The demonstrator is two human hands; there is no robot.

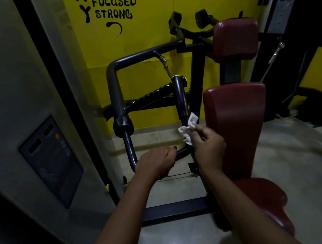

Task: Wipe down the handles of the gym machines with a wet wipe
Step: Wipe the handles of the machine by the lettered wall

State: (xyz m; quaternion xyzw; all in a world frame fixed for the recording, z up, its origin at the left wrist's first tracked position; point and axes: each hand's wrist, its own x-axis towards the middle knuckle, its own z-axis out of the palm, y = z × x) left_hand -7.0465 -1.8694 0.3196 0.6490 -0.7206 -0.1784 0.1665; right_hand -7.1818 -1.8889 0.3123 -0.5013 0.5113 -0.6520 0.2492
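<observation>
Wet wipe (pixel 189 127) sitting bunched in right grip (pixel 209 148), fingertips pinching it, and touching bottom end of upright black handle (pixel 180 97). Left grip (pixel 157 163) curling round lower curved bar (pixel 181 152), seemingly steadying frame. Best now: wrapping wipe fully round handle, sliding up toward yellow cap (pixel 183 77), pressing firmly, turning wipe to reach far side.

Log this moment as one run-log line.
phase: wiping | right hand: pinches wet wipe on lower end of black handle | left hand: grips lower bar

Arms extended, left hand (pixel 154 163) apparently gripping, right hand (pixel 209 148) fingers pinching
</observation>
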